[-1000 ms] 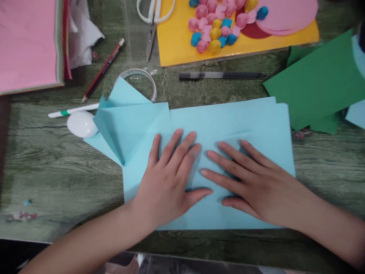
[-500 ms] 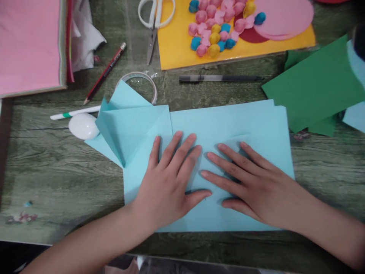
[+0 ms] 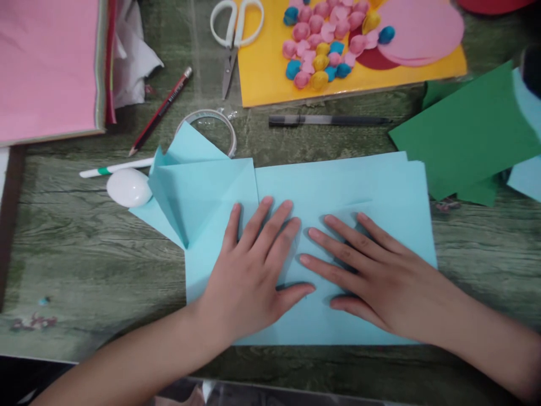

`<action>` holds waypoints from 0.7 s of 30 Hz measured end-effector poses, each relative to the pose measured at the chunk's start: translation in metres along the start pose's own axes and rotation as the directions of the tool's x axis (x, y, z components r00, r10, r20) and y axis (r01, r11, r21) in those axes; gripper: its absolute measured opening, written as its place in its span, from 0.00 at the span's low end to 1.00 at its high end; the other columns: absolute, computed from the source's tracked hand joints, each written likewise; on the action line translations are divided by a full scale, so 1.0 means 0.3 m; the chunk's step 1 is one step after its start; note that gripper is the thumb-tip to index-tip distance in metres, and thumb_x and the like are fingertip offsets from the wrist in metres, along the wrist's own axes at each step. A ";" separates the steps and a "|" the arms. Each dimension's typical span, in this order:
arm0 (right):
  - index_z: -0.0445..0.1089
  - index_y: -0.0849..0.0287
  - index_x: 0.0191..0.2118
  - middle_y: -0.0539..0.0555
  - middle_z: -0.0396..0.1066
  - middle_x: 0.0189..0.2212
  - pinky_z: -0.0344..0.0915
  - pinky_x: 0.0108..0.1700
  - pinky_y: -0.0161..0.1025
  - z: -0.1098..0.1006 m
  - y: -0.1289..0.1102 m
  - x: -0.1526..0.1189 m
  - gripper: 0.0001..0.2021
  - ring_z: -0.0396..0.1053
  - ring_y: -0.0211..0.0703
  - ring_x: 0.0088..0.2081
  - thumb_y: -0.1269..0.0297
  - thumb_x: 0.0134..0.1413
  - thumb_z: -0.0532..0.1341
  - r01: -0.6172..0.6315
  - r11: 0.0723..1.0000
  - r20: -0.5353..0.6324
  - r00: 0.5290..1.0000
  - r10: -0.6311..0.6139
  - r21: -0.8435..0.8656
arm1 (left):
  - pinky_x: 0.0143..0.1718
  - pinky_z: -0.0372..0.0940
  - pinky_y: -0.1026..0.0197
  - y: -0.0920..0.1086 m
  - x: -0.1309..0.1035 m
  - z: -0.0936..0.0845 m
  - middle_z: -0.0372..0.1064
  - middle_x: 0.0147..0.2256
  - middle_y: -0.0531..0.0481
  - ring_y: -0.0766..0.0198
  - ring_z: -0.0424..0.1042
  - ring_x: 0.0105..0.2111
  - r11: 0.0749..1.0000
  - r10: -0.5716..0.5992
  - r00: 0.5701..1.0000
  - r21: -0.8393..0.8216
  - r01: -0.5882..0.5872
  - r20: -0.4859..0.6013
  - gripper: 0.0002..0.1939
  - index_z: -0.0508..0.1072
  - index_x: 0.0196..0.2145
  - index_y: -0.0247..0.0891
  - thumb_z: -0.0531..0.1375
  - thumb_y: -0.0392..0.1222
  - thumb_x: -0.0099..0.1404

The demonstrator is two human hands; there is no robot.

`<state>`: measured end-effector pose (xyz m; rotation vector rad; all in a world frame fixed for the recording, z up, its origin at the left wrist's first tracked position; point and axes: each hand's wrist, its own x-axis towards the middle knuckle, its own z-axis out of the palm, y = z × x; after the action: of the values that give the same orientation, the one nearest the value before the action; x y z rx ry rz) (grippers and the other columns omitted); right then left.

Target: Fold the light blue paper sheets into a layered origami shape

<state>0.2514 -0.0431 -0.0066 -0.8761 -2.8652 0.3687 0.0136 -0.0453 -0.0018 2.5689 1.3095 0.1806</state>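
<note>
Light blue paper sheets [image 3: 338, 186] lie flat on the table in front of me, covered in part by both hands. My left hand [image 3: 253, 270] rests open on the left part of the sheets, fingers spread. Beside it, my right hand [image 3: 372, 270] also lies flat and open on the paper. Just beyond my left fingertips is a folded light blue paper [image 3: 203, 192] with creases and a raised flap. A white egg-shaped piece [image 3: 129, 188] touches or nearly touches its left side. Neither hand grips anything.
Behind the sheets lie a black pen [image 3: 329, 120], a tape roll [image 3: 232, 132], a red pencil [image 3: 160, 113] and scissors [image 3: 230, 51]. A yellow sheet [image 3: 262, 79] bears small coloured pieces. Green paper [image 3: 465, 129] lies right, a pink stack [image 3: 46, 67] left.
The whole view has shifted slightly, so the things on the table appear a little lower and further right. Both hands stay flat on the paper in the same pose.
</note>
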 end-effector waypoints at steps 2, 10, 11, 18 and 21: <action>0.50 0.52 0.66 0.54 0.44 0.68 0.44 0.64 0.60 0.002 0.001 0.001 0.28 0.41 0.56 0.67 0.53 0.63 0.53 0.001 1.000 0.003 1.000 -0.001 -0.001 | 0.64 0.38 0.36 0.000 0.000 0.001 0.50 0.65 0.41 0.44 0.45 0.66 1.000 0.000 1.000 -0.002 0.000 -0.001 0.39 0.59 0.61 0.31 0.51 0.65 0.64; 0.49 0.52 0.67 0.55 0.43 0.68 0.43 0.64 0.60 0.002 0.004 0.003 0.29 0.41 0.57 0.67 0.52 0.64 0.52 0.005 1.000 0.015 1.000 -0.004 -0.009 | 0.64 0.37 0.36 -0.005 0.001 -0.004 0.50 0.65 0.41 0.43 0.45 0.66 1.000 -0.002 1.000 -0.002 0.002 0.006 0.39 0.59 0.61 0.31 0.52 0.65 0.64; 0.49 0.52 0.67 0.55 0.43 0.68 0.43 0.64 0.60 0.002 0.003 0.002 0.29 0.41 0.57 0.67 0.52 0.64 0.52 0.006 1.000 0.014 1.000 -0.006 -0.010 | 0.64 0.37 0.36 -0.005 0.001 -0.004 0.50 0.65 0.41 0.43 0.45 0.66 1.000 -0.004 1.000 -0.002 0.004 0.006 0.39 0.59 0.61 0.31 0.52 0.65 0.64; 0.49 0.51 0.66 0.54 0.44 0.68 0.42 0.64 0.60 0.003 0.002 0.002 0.28 0.41 0.56 0.67 0.52 0.64 0.51 0.004 1.000 0.012 1.000 -0.004 -0.007 | 0.64 0.37 0.36 -0.003 0.003 -0.001 0.50 0.65 0.40 0.43 0.45 0.66 1.000 -0.002 1.000 -0.005 0.002 0.004 0.40 0.59 0.61 0.30 0.51 0.65 0.64; 0.49 0.51 0.67 0.54 0.43 0.68 0.42 0.64 0.60 0.003 0.003 0.000 0.28 0.41 0.57 0.67 0.52 0.64 0.51 0.004 1.000 0.010 1.000 -0.004 -0.007 | 0.64 0.38 0.36 -0.002 0.001 0.000 0.51 0.65 0.40 0.43 0.45 0.66 1.000 0.000 1.000 -0.004 0.000 -0.002 0.40 0.59 0.60 0.30 0.51 0.66 0.64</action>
<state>0.2516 -0.0425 -0.0078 -0.8726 -2.8783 0.3639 0.0135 -0.0447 -0.0020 2.5658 1.3086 0.1862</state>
